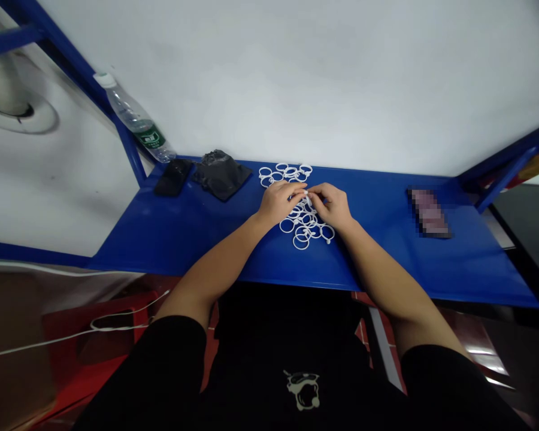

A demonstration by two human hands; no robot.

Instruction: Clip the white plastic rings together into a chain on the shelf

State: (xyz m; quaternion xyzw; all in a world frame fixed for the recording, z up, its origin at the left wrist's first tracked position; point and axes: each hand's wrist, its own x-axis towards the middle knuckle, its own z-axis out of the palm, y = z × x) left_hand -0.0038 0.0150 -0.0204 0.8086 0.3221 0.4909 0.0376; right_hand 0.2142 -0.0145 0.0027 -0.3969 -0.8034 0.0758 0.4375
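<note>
Above the blue table, my left hand (pixel 276 202) and my right hand (pixel 333 205) meet, fingertips nearly touching. Between their pinched fingers is a white plastic ring (pixel 308 201), seen edge-on and partly covered by the fingers. Below and in front of my hands lies a loose heap of white rings (pixel 306 231), several with small knobs or eyelets on them; they look like curtain rings. A second group of white rings (pixel 291 172) lies behind my hands, near the wall. What exactly the fingertips do at the ring is too small to make out.
On the blue table (pixel 233 245), a dark pouch (pixel 222 175) and a black phone (pixel 173 177) lie at the left, by a leaning plastic bottle (pixel 137 123). A blurred flat object (pixel 430 212) lies at the right. Blue frame bars rise at both ends; a white wall stands behind.
</note>
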